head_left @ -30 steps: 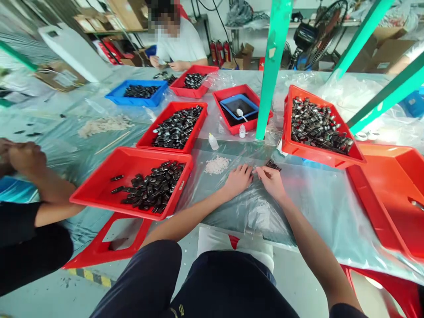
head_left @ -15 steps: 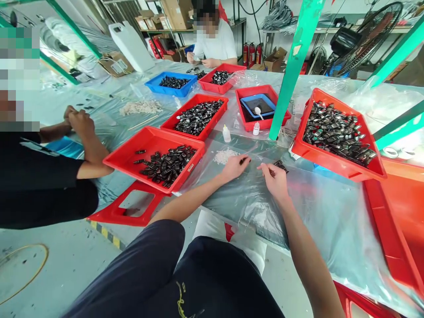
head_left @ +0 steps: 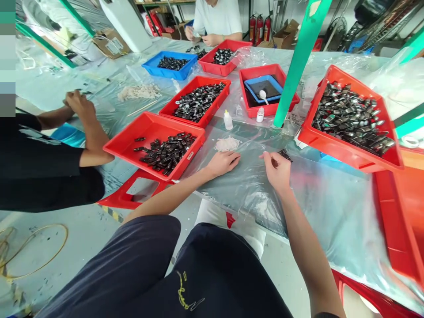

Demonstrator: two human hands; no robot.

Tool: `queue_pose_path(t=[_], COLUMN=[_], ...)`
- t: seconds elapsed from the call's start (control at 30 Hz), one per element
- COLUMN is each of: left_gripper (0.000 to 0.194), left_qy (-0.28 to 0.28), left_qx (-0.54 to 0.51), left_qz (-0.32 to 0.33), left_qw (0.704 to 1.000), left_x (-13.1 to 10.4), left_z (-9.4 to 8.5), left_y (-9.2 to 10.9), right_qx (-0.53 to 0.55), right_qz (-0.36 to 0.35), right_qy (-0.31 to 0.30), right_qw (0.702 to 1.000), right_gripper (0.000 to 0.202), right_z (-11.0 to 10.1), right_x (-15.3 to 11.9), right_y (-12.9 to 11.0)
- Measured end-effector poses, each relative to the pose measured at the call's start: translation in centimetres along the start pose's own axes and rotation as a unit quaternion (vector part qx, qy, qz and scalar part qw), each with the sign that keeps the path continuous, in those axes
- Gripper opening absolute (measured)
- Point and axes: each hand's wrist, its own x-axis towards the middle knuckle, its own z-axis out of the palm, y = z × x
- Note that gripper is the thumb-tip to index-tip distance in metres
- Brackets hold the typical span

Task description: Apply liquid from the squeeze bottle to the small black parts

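Observation:
My left hand (head_left: 224,164) rests low over the plastic-covered table (head_left: 245,185), its fingers curled together. Whatever it holds, if anything, is hidden under the fingers. Just beyond it lies a small pile of white bits (head_left: 227,143). My right hand (head_left: 277,170) is closed, thumb and forefinger pinched, and what is between them is too small to make out. Right behind that hand are a few small black parts (head_left: 285,154), partly covered by it. A white squeeze bottle (head_left: 228,120) and a small white jar (head_left: 260,115) stand farther back.
Red trays of black parts stand to the left (head_left: 154,152), behind (head_left: 195,104) and right (head_left: 354,121). A green post (head_left: 294,66) rises behind my right hand. Another red tray (head_left: 268,70) holds a blue tray with a spoon. Co-workers' arms are at the left (head_left: 88,137) and far side (head_left: 215,37).
My left hand has drawn back left towards the white pile and turned down; the dark part seen in its fingers is now out of sight. My right hand stays near the black parts. The view has tilted downward.

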Motion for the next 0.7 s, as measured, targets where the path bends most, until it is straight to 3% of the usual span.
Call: queue_pose_path(t=[0.1, 0.2, 0.5, 0.6, 0.7], left_gripper=[0.041, 0.041, 0.035, 0.027, 0.022], left_qy=[-0.012, 0.006, -0.022, -0.011, 0.026], left_qx=[0.077, 0.087, 0.051, 0.023, 0.022], left_qz=[0.039, 0.051, 0.058, 0.041, -0.010], left_qw=[0.996, 0.995, 0.997, 0.999, 0.999], left_x=[0.1, 0.9, 1.3, 1.3, 1.1], left_z=[0.7, 1.2, 2.3, 1.9, -0.4], left_y=[0.0, -0.4, 0.1, 0.1, -1.3], right_qx=[-0.002, -0.023, -0.192, -0.240, -0.285], right_qz=[0.010, 0.013, 0.078, 0.072, 0.029], right_qy=[0.016, 0.021, 0.149, 0.134, 0.080], right_qw=[1.000, 0.999, 0.967, 0.959, 0.955], right_gripper=[0.061, 0.059, 0.046, 0.034, 0.031], right_z=[0.1, -0.6, -5.9, -6.2, -5.7], right_x=[0.1, 0.8, 3.5, 3.4, 3.0], right_y=[0.0, 0.7, 5.0, 5.6, 5.8])
